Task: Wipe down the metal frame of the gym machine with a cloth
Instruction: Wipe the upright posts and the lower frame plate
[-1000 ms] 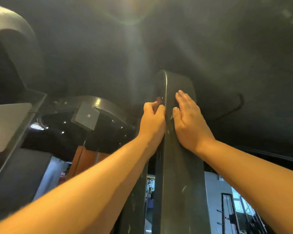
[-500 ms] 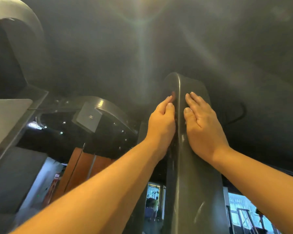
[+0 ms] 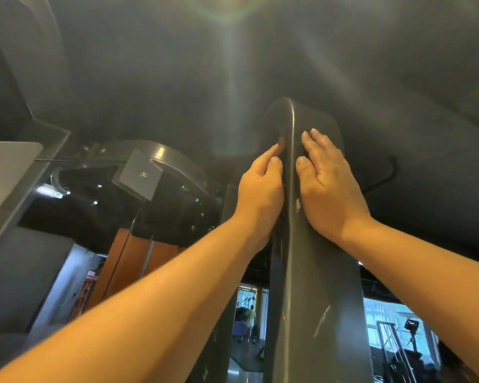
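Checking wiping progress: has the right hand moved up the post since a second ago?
No; right hand stays flat just below the frame post's rounded top.

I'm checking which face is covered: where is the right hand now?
In the head view, the right hand lies flat on the right face of the frame post, near its rounded top, across the front edge from the left hand.

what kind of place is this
Most likely a commercial gym. A tall dark grey metal machine column rises close ahead, a curved dark metal machine frame stands to the left, and a person in a yellow top stands among equipment beyond.
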A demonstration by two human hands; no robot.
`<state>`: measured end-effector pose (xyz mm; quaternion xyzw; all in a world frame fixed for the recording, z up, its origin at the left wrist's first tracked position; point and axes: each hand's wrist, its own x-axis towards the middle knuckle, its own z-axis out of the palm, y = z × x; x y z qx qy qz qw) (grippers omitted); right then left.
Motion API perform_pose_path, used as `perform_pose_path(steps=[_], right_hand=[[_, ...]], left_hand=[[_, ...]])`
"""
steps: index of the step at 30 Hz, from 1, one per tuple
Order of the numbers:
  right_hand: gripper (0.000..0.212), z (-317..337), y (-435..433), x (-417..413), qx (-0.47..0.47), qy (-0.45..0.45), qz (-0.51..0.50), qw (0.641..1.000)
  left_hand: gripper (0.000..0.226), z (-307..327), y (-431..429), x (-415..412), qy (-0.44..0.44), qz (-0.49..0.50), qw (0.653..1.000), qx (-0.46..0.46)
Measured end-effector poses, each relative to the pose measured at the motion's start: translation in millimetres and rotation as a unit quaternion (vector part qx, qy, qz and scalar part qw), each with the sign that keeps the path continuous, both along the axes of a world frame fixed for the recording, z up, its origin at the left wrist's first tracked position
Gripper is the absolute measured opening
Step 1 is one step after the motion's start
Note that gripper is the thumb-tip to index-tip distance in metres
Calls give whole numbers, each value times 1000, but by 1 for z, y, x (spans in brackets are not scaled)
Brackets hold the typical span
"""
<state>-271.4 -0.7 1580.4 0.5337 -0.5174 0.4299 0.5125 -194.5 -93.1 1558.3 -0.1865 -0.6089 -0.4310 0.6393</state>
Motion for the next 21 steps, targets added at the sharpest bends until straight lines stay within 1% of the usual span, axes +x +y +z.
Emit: perform_pose_path(steps=[3, 6, 9, 11, 14, 16, 21], right_hand=[[51, 1, 0, 4, -3, -9, 2, 1000], [49, 2, 1, 5, -12, -21, 22, 999], [49, 2, -1, 3, -20, -18, 21, 999], [51, 2, -1, 3, -15, -13, 14, 1000], [51, 1, -2, 3, -6, -10, 3, 1000], [51, 0, -2, 3, -2, -12, 2, 1000], [51, 0, 1, 3, 11, -12, 13, 1000]], left_hand=[[38, -25, -1, -2, 14, 9, 1000, -12], [40, 4, 1, 1, -11, 29, 999, -7], [43, 36, 5, 3, -36, 9, 999, 10], [43, 35, 3, 2, -34, 4, 999, 12], [42, 11, -2, -4, -13, 5, 1000, 7], [42, 2, -2, -7, -14, 1, 1000, 8], [47, 39, 6, 3, -42, 9, 999, 23]])
